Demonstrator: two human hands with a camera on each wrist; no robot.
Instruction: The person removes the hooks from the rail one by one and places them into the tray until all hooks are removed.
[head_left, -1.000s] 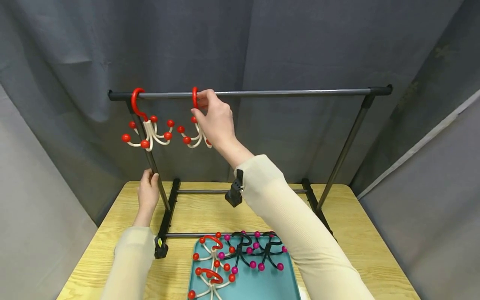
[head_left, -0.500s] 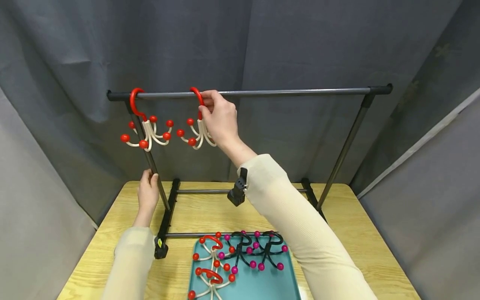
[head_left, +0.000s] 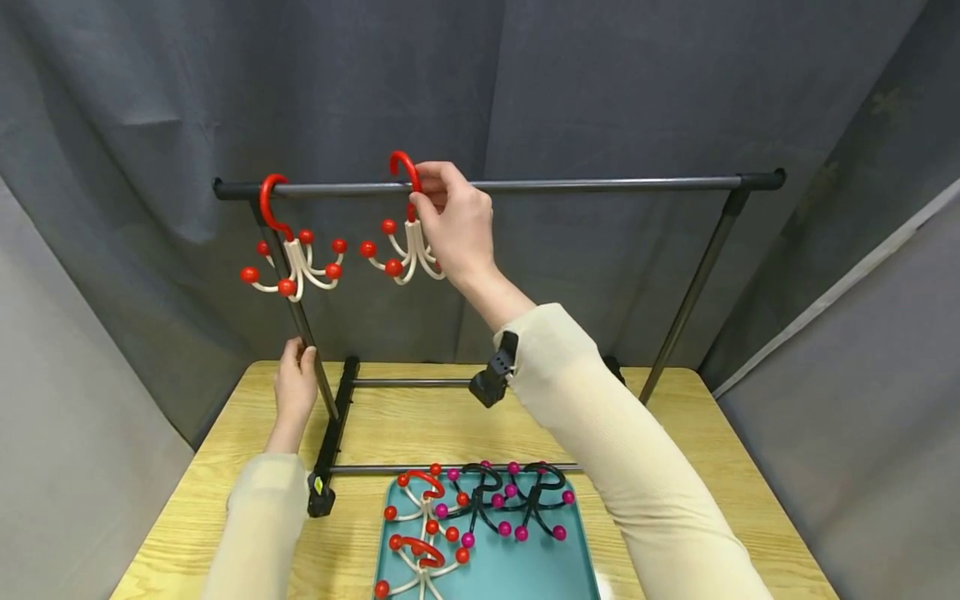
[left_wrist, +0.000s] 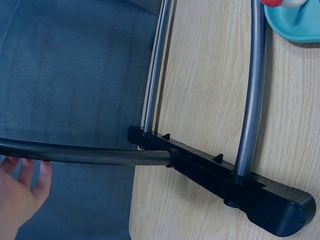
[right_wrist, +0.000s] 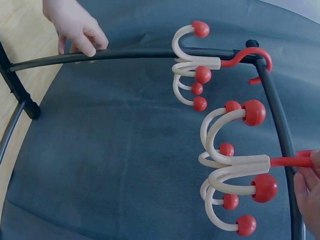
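Observation:
My right hand (head_left: 461,221) pinches the red hook of a white multi-armed hanger (head_left: 411,250) with red ball tips. The hook's curve stands above the rack's top rail (head_left: 585,184), its stem close to the rail. Farther left, a matching hanger (head_left: 296,262) hangs from the rail by its red hook, near the corner. My left hand (head_left: 296,387) holds the rack's left upright post (left_wrist: 100,154), thumb and fingers about it. In the right wrist view, the held hanger's arms (right_wrist: 235,167) point away from the right hand, whose fingers are partly cut off by the frame edge.
A teal tray (head_left: 540,575) at the table's front holds red-and-white hangers (head_left: 426,508) and black hangers (head_left: 534,500) with magenta tips. The rack's black foot (head_left: 332,442) and lower bars (head_left: 412,383) stand on the wooden table (head_left: 187,500). Grey curtains surround it.
My right hand has moved up and right with the hanger; its hook, earlier down at the rail, now rises above it. My left hand has stayed on the post.

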